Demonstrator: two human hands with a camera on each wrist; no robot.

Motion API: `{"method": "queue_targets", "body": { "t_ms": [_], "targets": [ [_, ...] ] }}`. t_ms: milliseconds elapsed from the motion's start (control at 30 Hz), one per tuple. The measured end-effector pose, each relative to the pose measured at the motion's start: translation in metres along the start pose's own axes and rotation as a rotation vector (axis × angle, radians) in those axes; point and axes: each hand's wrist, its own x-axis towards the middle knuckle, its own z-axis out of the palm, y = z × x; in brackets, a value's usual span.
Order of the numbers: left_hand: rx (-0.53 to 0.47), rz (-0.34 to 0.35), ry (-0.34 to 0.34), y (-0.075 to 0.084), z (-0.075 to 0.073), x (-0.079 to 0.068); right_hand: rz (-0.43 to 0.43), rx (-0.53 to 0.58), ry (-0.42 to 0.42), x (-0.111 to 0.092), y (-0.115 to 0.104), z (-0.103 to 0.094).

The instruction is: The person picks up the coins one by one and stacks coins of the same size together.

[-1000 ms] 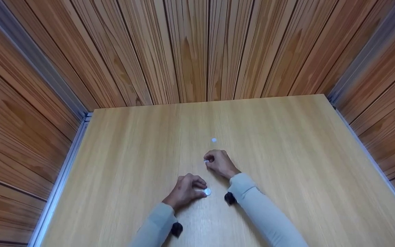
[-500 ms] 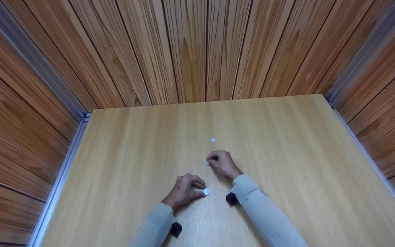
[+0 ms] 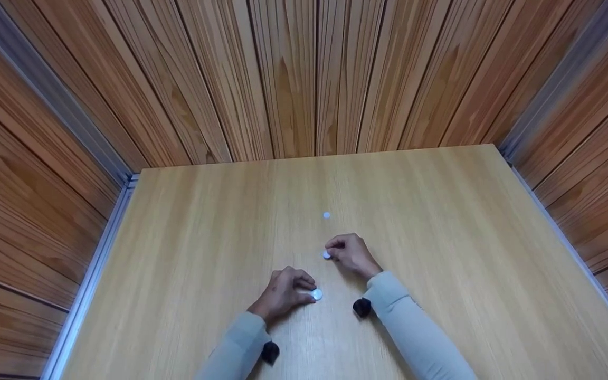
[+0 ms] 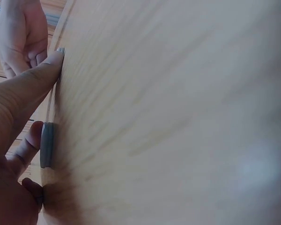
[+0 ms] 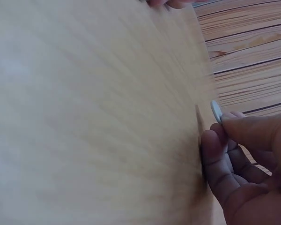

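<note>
At the thumb tip of my left hand, a white disc shows on the wooden table, pinched by the thumb and index finger. In the left wrist view, a grey-looking layered disc stack stands on edge against a fingertip; from the head, this spot is hidden by the hand. My right hand pinches another white disc between thumb and finger, tilted and seemingly just off the table. A third, smaller-looking white disc lies on the table beyond my right hand.
The light wood table ends at a plank wall at the back. Metal rails run along its sides. A dark wrist device hangs under each grey sleeve.
My right hand has shifted right and slightly nearer with its white disc, whose face shows more. My left hand and the far disc stay put; the head view drifts a little.
</note>
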Motion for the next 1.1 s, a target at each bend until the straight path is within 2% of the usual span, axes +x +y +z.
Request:
{"method": "queue_targets", "body": {
  "t_ms": [133, 333, 567, 867, 1100],
  "targets": [
    [-0.004, 0.004, 0.001, 0.001, 0.0, 0.0, 0.007, -0.008, 0.001, -0.005, 0.003, -0.005],
    [-0.012, 0.042, 0.01, 0.0, -0.001, -0.001, 0.014, 0.047, -0.012, -0.016, 0.009, -0.011],
    [-0.02, -0.001, 0.004, 0.001, -0.001, 0.0, 0.035, 0.081, -0.04, -0.026, 0.013, -0.015],
    [-0.01, 0.02, 0.013, 0.0, -0.001, -0.002, 0.032, 0.061, -0.066, -0.04, 0.018, -0.015],
    [-0.011, 0.011, 0.016, -0.002, 0.0, -0.003, 0.057, 0.052, -0.063, -0.05, 0.019, -0.013]
  ]
}}
